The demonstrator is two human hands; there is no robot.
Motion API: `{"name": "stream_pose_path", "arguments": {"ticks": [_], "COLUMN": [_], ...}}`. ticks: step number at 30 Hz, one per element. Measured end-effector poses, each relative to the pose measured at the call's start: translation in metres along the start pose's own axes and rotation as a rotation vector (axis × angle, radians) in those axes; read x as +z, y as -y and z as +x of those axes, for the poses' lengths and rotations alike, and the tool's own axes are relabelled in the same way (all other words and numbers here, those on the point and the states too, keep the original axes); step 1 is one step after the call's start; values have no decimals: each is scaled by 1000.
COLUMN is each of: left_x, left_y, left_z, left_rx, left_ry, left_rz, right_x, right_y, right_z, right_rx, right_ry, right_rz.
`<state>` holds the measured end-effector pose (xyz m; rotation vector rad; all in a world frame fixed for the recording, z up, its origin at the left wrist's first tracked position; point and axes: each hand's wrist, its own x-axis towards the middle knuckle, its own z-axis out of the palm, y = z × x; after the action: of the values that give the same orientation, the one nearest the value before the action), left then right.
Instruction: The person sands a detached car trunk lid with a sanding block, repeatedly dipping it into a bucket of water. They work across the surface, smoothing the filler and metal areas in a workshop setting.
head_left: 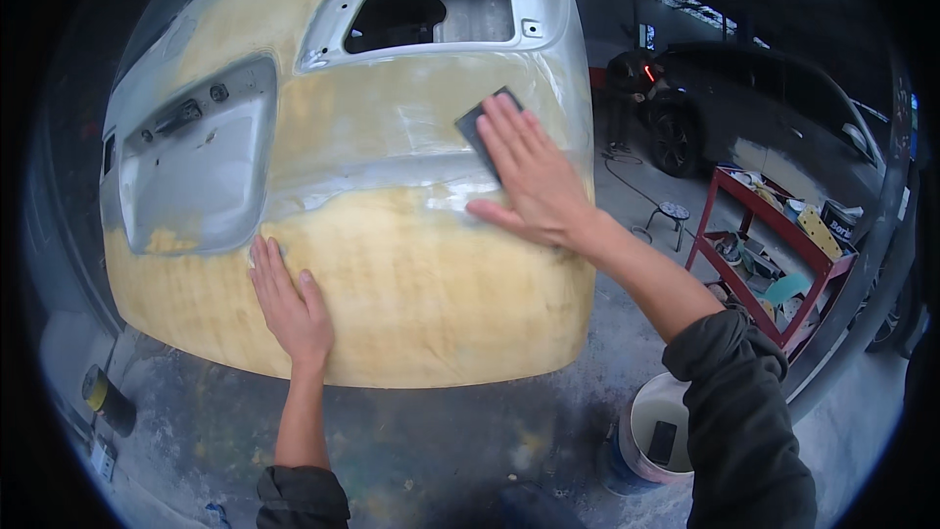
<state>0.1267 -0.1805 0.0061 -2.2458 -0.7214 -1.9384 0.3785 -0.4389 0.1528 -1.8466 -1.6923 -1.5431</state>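
A car's tailgate panel (392,294), patched with yellowish filler over silver-grey, fills the middle. My right hand (534,181) presses a dark sheet of sandpaper (473,129) against its upper right part. The fingers lie flat over the sheet, with the thumb spread on the panel. Shiny, wet-looking streaks show beside this hand. On the lower left filler, my left hand (289,304) rests flat and open, its fingertips at the lower corner of the recessed plate area (196,176). What lies under its palm is hidden.
Below right stands a white bucket (641,421) with a dark block inside. A red cart (774,225) with tools and a small round stool (673,211) are farther right. Behind are a dark car (754,108) and another person (627,78). A dark can (108,400) sits at lower left.
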Motion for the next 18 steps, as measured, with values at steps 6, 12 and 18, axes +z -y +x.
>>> {"name": "stream_pose_path", "arguments": {"ticks": [6,12,18], "left_x": [-1,-3,2], "left_y": [-3,6,6], "left_z": [-2,-3,-1], "left_rx": [21,14,14], "left_ry": [15,-1,-6], "left_rz": [-21,-10,-16], "right_x": [47,10,-22], "right_y": [108,47,-2], "right_z": [76,21,-50], "right_rx": [-183,-148,-22], "right_ry": [-45,13,115], "right_rz": [192,130,-17]}}
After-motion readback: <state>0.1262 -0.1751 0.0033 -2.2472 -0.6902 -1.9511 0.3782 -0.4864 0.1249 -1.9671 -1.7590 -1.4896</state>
